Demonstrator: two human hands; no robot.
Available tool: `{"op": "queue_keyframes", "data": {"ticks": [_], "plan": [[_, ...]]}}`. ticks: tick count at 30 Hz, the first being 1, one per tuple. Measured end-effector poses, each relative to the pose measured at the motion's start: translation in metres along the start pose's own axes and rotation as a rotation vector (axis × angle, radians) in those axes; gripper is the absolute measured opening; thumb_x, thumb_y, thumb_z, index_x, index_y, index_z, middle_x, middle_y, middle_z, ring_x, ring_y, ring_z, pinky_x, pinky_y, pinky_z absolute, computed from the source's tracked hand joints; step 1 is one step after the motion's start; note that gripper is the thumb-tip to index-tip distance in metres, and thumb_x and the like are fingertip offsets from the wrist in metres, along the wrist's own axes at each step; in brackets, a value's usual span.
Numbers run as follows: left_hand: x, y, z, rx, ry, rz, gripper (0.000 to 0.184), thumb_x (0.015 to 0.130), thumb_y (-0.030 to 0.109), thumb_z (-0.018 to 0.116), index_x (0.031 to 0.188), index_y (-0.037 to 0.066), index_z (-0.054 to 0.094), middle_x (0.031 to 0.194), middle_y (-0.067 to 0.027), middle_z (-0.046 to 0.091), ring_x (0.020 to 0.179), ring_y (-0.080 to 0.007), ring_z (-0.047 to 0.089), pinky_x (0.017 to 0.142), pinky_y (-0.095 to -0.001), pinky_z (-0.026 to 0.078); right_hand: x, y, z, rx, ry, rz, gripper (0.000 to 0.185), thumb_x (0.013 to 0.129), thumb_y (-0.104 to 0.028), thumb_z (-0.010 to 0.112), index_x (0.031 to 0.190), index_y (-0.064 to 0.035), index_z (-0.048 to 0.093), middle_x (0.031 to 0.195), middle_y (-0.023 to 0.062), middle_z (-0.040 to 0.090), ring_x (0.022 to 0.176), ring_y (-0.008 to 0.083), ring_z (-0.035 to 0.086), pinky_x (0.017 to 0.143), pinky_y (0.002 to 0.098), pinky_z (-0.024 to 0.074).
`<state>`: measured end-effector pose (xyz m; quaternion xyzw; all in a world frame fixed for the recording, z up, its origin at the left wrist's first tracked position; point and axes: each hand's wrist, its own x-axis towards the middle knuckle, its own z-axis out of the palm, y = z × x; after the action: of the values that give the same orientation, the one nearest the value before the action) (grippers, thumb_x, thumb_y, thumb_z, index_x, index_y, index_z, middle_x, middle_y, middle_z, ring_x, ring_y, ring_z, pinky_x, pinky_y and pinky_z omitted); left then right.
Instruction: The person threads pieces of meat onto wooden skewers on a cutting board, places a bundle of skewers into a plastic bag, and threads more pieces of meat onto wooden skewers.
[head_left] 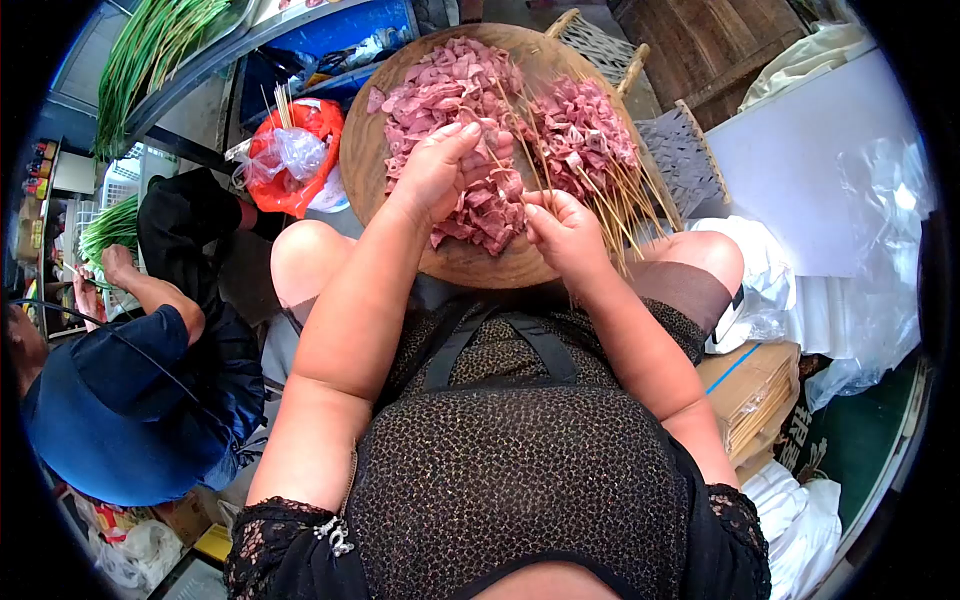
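A round wooden board [362,150] in front of me carries a heap of raw pink meat pieces [440,85]. To its right lies a pile of meat skewers [590,130], their bare bamboo sticks pointing toward me. My left hand [438,172] is closed over the loose pieces, thumb and fingers on a piece of meat; its fingertips are partly hidden. My right hand [566,230] pinches a thin bamboo skewer near the board's front edge, and the skewer's tip reaches toward the left hand. More loose meat [485,225] lies below and between the hands.
On the left a person in dark blue [120,400] sits with hands at green stalks [110,225]. A red plastic bag [300,175] with upright sticks stands left of the board. At right are a woven chair [685,160], a white panel [790,150] and cardboard [755,390].
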<state>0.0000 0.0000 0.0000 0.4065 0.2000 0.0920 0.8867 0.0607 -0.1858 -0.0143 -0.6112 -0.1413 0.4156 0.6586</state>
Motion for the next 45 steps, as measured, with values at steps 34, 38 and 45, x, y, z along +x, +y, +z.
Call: {"op": "queue_keyframes", "data": {"ticks": [34, 38, 45], "plan": [[0.010, -0.018, 0.008, -0.414, 0.016, 0.207, 0.023, 0.099, 0.030, 0.035, 0.089, 0.012, 0.046, 0.058, 0.0035, 0.032, 0.048, -0.0079, 0.029, 0.042, -0.0228, 0.027, 0.002, 0.012, 0.030, -0.124, -0.073, -0.103, 0.018, 0.092, -0.015, 0.053, 0.102, -0.0024, 0.061, 0.068, -0.0032, 0.053, 0.059, 0.0044, 0.047, 0.055, 0.0191, 0.0395], [0.016, -0.007, 0.004, 0.180, 0.045, 0.307, 0.035, 0.097, 0.033, 0.040, 0.116, 0.007, 0.053, 0.097, -0.0086, 0.061, 0.083, -0.0184, 0.059, 0.071, -0.0311, 0.049, -0.005, -0.022, 0.001, -0.002, 0.036, -0.079, 0.020, 0.091, -0.014, 0.054, 0.106, -0.0011, 0.059, 0.069, -0.0026, 0.054, 0.061, 0.0041, 0.048, 0.056, 0.0172, 0.0391], [0.004, -0.040, 0.003, 1.867, -0.045, 0.571, 0.019, 0.075, 0.020, 0.065, 0.092, 0.011, 0.068, 0.087, -0.0101, 0.062, 0.084, -0.0295, 0.060, 0.074, -0.0390, 0.049, -0.028, -0.032, -0.027, 0.012, 0.133, -0.051, 0.019, 0.092, -0.015, 0.053, 0.106, -0.0022, 0.058, 0.068, -0.0028, 0.054, 0.055, 0.0022, 0.043, 0.050, 0.0157, 0.0325]]}}
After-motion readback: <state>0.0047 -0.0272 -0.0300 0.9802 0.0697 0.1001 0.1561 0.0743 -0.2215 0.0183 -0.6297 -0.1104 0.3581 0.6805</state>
